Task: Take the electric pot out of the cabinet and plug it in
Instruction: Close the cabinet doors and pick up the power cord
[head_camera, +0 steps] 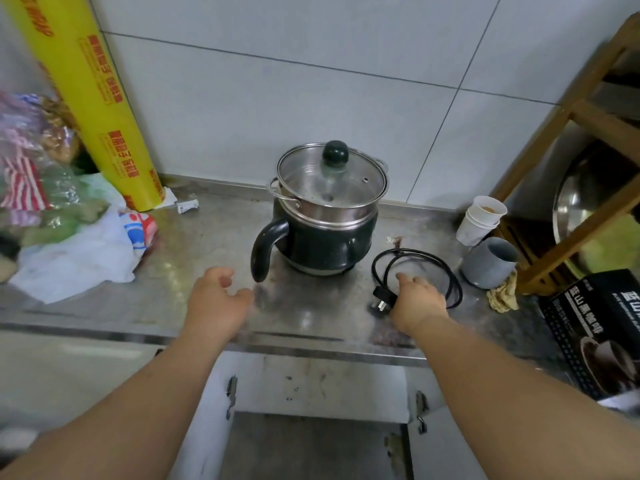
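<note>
Standing: the electric pot (320, 220) sits upright on the steel counter (194, 271), toward the far side near the tiled wall (311, 81), roughly in the middle.
Pot parts: a dark body with a curved black handle (265, 249) pointing to the near left; a metal steamer insert sits on top, covered by a glass lid (330, 176) with a dark knob.
Cord: the black power cord (417, 271) lies in a loose coil on the counter just right of the pot; its plug (382, 297) rests at the near-left edge of the coil.
Left hand: the left hand (216, 303) hovers over the counter just near of the handle's tip, fingers spread and loosely curled, holding nothing.
Right hand: the right hand (417, 303) is over the coil, right beside the plug; the fingers curl downward, but whether they grip the cord or plug cannot be told.
Cabinet: the cabinet (311, 427) below the counter's near edge stands open.
Left side: a yellow roll of wrap (93, 109) leans against the wall, with plastic bags (69, 244) piled in front of it.
Right side: stacked paper cups (479, 220), a grey cup (490, 263), a wooden rack (571, 140) and a black box (595, 327).
</note>
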### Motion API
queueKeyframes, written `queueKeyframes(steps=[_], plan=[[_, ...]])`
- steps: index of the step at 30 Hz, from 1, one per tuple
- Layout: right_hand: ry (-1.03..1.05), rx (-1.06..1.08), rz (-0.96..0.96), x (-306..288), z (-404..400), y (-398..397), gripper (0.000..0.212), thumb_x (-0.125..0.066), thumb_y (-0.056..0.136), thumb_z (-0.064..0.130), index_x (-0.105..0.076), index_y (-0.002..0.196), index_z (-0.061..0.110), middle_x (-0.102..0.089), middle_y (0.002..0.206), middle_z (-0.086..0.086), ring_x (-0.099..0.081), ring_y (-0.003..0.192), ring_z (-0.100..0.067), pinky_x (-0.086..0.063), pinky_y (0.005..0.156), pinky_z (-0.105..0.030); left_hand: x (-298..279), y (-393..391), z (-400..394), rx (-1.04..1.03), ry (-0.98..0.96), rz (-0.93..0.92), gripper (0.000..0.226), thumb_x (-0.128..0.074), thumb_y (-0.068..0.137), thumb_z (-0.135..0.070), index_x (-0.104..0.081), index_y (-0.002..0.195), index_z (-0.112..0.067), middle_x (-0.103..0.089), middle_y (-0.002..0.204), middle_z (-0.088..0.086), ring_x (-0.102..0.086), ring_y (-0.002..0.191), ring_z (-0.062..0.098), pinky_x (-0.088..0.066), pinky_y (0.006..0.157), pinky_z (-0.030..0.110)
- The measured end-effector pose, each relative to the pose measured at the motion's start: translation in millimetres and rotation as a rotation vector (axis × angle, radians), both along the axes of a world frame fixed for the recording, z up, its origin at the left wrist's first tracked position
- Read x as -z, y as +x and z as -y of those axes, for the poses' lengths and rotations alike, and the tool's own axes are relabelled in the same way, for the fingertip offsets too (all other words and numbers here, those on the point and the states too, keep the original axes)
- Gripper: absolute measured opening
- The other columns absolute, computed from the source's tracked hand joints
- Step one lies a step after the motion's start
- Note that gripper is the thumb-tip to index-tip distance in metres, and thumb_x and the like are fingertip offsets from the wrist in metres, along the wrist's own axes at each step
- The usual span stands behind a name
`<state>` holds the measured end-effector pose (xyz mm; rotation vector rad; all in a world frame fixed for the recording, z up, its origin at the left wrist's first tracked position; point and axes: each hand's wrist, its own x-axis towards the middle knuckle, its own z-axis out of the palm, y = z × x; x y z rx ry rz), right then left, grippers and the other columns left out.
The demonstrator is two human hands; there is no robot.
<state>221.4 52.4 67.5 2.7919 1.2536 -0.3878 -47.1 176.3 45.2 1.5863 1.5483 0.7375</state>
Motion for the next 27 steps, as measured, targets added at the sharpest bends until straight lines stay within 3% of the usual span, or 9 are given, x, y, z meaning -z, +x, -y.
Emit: queueKeyframes(steps=[3,6,8,11,14,16,22,24,27], plan=[[0.262,-0.029,-0.079,-5.2,13.8,-17.1,0.06,-0.057,0.079,0.017,-0.038,0.136,0.021,-0.046,0.131,-0.011,-0.04,0.123,-0.03,-0.033,0.102,-0.042,2.3,-19.5,24.9,-0.1,0.097,-0.085,0.024,-0.06,0.076,-0.019,-0.058,0.099,-0.013,-0.061,0.099,0.01,-0.057,0.087,0.028,-0.04,0.072,0.032],[0.429,-0.118,-0.222,-7.1,40.7,-44.1,0.043,-0.056,0.08,0.013,-0.053,0.123,0.018,-0.051,0.121,-0.007,-0.046,0.116,-0.027,-0.039,0.098,-0.038,17.5,-47.7,68.1,-0.209,0.033,-0.412,0.037,-0.057,0.076,-0.028,-0.057,0.109,-0.012,-0.055,0.114,0.019,-0.05,0.104,0.039,-0.043,0.086,0.043],[0.444,-0.187,-0.307,-3.1,59.8,-59.4,0.038,-0.058,0.081,0.012,-0.055,0.12,0.016,-0.052,0.119,-0.007,-0.048,0.113,-0.025,-0.042,0.095,-0.037,34.1,-67.6,93.9,-0.228,-0.16,-0.61,0.054,-0.056,0.075,-0.036,-0.045,0.122,-0.011,-0.043,0.127,0.02,-0.04,0.117,0.04,-0.036,0.096,0.051],[0.421,-0.257,-0.412,7.6,88.9,-71.9,0.037,-0.059,0.082,0.012,-0.057,0.119,0.015,-0.053,0.117,-0.007,-0.052,0.107,-0.023,-0.044,0.092,-0.032,57.5,-89.5,130.3,-0.227,-0.399,-0.701,0.061,-0.058,0.072,-0.03,-0.035,0.122,-0.004,-0.043,0.128,0.022,-0.042,0.118,0.042,-0.038,0.097,0.049],[0.375,-0.215,-0.523,23.0,115.5,-80.8,0.035,-0.057,0.083,0.015,-0.057,0.119,0.019,-0.055,0.114,-0.001,-0.053,0.095,-0.015,-0.043,0.072,-0.021,70.1,-107.6,153.1,-0.219,-0.423,-0.793,0.058,-0.058,0.074,-0.022,-0.032,0.123,-0.003,-0.04,0.13,0.021,-0.04,0.12,0.043,-0.037,0.099,0.05],[0.306,-0.174,-0.576,35.0,126.6,-86.8,0.034,-0.056,0.085,0.019,-0.056,0.119,0.02,-0.057,0.113,0.001,-0.053,0.092,-0.013,-0.041,0.073,-0.022,69.8,-115.7,154.5,-0.166,-0.424,-0.844,0.052,-0.053,0.077,-0.016,-0.034,0.123,-0.001,-0.041,0.13,0.022,-0.042,0.12,0.043,-0.038,0.099,0.05],[0.178,-0.106,-0.69,57.1,130.8,-113.3,0.029,-0.052,0.089,0.022,-0.058,0.117,0.023,-0.059,0.105,0.002,-0.055,0.087,-0.015,-0.046,0.071,-0.025,61.2,-99.6,156.7,0.06,-0.324,-0.739,0.04,-0.052,0.077,-0.005,-0.037,0.114,0.0,-0.053,0.117,0.024,-0.053,0.106,0.04,-0.046,0.083,0.04],[0.143,-0.114,-0.736,62.5,127.8,-129.6,0.03,-0.055,0.087,0.021,-0.059,0.117,0.021,-0.06,0.107,0.001,-0.056,0.088,-0.015,-0.046,0.073,-0.023,62.4,-82.5,162.2,0.042,-0.381,-0.582,0.04,-0.056,0.075,-0.005,-0.036,0.109,-0.003,-0.054,0.112,0.022,-0.056,0.099,0.039,-0.051,0.074,0.038],[0.034,-0.205,-0.765,68.3,122.9,-149.3,0.038,-0.06,0.087,0.029,-0.056,0.123,0.018,-0.062,0.118,-0.003,-0.059,0.102,-0.019,-0.044,0.084,-0.022,67.8,-46.8,166.5,-0.072,-0.435,-0.277,0.046,-0.065,0.072,-0.01,-0.035,0.108,-0.006,-0.053,0.106,0.019,-0.058,0.093,0.038,-0.056,0.073,0.044]])
